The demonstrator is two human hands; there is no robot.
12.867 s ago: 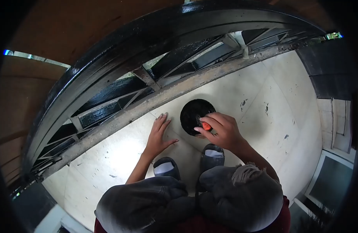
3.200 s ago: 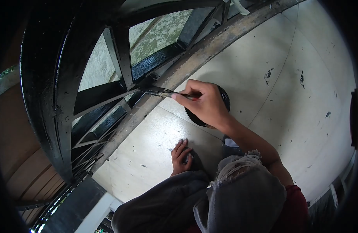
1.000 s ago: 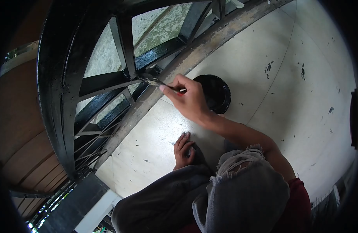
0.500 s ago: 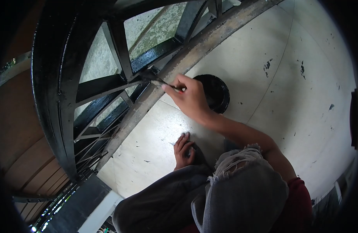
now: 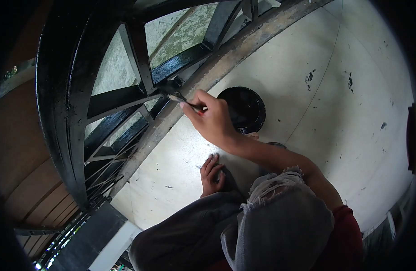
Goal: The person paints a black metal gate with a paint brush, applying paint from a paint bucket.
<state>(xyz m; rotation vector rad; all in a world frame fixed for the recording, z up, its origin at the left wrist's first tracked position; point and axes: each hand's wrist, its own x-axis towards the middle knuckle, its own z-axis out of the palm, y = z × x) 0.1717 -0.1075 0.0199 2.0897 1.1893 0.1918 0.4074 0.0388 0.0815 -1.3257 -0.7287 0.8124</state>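
Note:
My right hand is closed around the handle of a paintbrush. The dark bristles lie against the black metal framework, at a joint low on its bars near the ledge; their exact contact is partly hidden by shadow. Behind that wrist stands a round black tub of dark, shiny paint on the floor. My left hand rests by my bent leg, fingers stretched out and holding nothing.
Pale floor spotted with dark marks spreads to the right. A worn ledge runs diagonally beneath the framework. My trousered legs with a frayed knee fill the bottom. Brown slatted panels are at the left.
My right hand and the brush have shifted slightly left and down along the framework, uncovering more of the tub. My left hand has stayed nearly where it was.

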